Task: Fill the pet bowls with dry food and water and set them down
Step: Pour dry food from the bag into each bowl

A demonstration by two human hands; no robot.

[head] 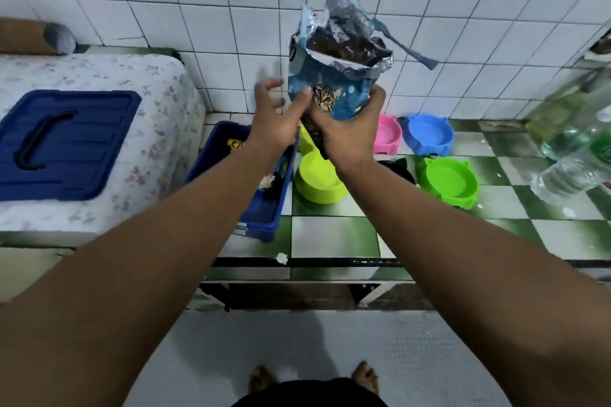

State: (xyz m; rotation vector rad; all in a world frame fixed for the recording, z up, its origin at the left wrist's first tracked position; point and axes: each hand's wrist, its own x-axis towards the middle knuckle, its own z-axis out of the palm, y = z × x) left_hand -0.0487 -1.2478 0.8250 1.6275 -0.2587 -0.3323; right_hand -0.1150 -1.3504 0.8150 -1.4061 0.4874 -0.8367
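A blue cat-food bag [337, 76] with a torn-open top is held upright above the tiled counter, dark kibble showing inside. My right hand [350, 132] grips its lower part from the right. My left hand [277, 112] has its thumb against the bag's left side while its fingers are spread apart. Below on the counter stand empty bowls: a lime one [319, 180], a green one [449, 180], a blue one [428, 134] and a pink one [388, 134]. A black bowl [401, 168] is mostly hidden behind my right forearm.
An open blue storage bin [261, 218] sits left of the bowls with packets inside. Its blue lid [62, 142] lies on a floral-covered surface [155, 142] at left. Clear water bottles [575, 158] lie at the right. A tiled wall [198, 10] backs the counter [334, 236].
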